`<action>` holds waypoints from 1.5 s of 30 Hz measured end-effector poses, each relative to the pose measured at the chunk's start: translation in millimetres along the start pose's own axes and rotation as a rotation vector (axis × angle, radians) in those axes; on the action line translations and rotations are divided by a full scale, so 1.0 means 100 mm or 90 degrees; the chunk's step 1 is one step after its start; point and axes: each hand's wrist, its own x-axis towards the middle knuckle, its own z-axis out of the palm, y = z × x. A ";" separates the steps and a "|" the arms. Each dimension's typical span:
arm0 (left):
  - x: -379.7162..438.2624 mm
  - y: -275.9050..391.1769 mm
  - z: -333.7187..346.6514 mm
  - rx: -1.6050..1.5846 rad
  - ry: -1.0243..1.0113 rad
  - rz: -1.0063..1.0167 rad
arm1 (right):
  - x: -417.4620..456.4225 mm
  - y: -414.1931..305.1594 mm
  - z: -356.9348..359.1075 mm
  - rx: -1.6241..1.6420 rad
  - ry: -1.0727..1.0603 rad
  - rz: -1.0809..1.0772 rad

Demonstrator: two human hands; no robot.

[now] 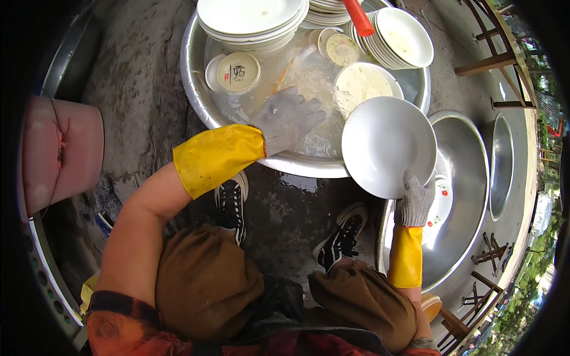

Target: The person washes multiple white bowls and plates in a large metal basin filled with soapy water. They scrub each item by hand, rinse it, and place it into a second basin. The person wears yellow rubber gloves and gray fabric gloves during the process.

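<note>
My right hand [416,200], in a grey knit glove over a yellow-cuffed rubber glove, grips a white round dish [387,142] by its near rim, thumb on the inner face. The dish is tilted over the edge of a large metal basin [303,167] of cloudy water. Gloved the same way, my left hand [289,118] hangs over the water with fingers apart and nothing visible in it; its palm side is hidden. Beyond the dish, a cream-coloured bowl [367,82] sits in the water. Small bowls [239,71] lie at the basin's left side.
Stacked white oval dishes [254,18] and round dishes [403,38] fill the basin's far side, near a red handle [360,20]. Another metal basin [467,200] at right holds flower-patterned dishes [441,200]. A pink bucket [62,151] stands left; wooden furniture [487,64] is far right.
</note>
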 end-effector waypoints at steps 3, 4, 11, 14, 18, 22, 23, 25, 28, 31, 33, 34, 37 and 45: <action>0.13 -0.05 0.17 -0.014 -0.445 -0.218 | 0.12 0.00 -0.64 0.005 0.170 -0.037; 0.16 -0.01 0.29 0.085 -0.529 -0.183 | 0.14 0.04 -0.85 -0.034 0.217 -0.054; 0.05 -0.03 1.11 0.294 -0.556 0.010 | 0.19 0.76 -1.87 -0.076 0.469 0.045; 0.11 0.03 0.77 0.350 -0.552 0.129 | 0.07 1.09 -2.13 -0.135 0.492 0.106; 0.04 0.00 0.39 0.177 -0.485 -0.071 | 0.05 1.23 -2.33 -0.274 0.499 0.009; 0.11 -0.06 0.02 -0.026 -0.444 -0.250 | 0.04 0.64 -1.86 -0.188 0.476 -0.005; 0.15 -0.05 -0.05 -0.064 -0.433 -0.274 | 0.04 0.49 -1.74 -0.154 0.460 -0.013; 0.09 -0.11 -0.09 -0.205 -0.287 -0.348 | 0.04 0.20 -1.33 -0.072 0.383 -0.043; 0.09 -0.11 -0.25 -0.383 -0.195 -0.473 | 0.12 0.07 -0.96 0.090 0.257 -0.057; 0.02 -0.02 -0.24 -0.369 -0.214 -0.509 | 0.11 -0.05 -0.55 0.160 0.117 -0.024; -0.03 0.04 -0.09 -0.269 -0.266 -0.483 | 0.07 -0.08 -0.26 0.185 0.017 0.003; -0.06 0.02 -0.01 -0.307 -0.248 -0.442 | 0.05 -0.10 -0.13 0.178 -0.021 0.023; 0.02 -0.01 -0.02 -0.309 -0.332 -0.445 | 0.00 -0.08 0.13 0.166 -0.126 0.069; -0.05 -0.25 -0.30 -0.509 -0.083 -0.537 | -0.08 0.01 0.50 0.228 -0.255 0.257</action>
